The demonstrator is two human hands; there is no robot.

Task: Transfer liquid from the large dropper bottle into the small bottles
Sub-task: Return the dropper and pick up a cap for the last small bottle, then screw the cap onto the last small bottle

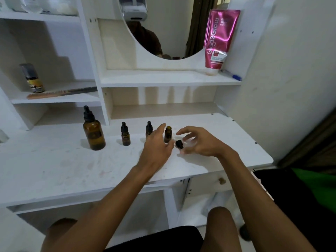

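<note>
Dropper cap (179,144) lies at nine o'clock of the wide-spread right hand (203,142); left hand (156,148) relaxed, holding nothing

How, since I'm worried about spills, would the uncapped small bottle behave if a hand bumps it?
The uncapped small bottle stands tall and narrow, so it would probably tip easily. It looks like amber glass, likely rigid and somewhat slippery. With its dropper cap off on the table, anything inside could spill; the left hand is very close.

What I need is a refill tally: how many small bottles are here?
3: one capped right of the large bottle, one capped partly behind the left hand, one open beside the right hand.
</note>
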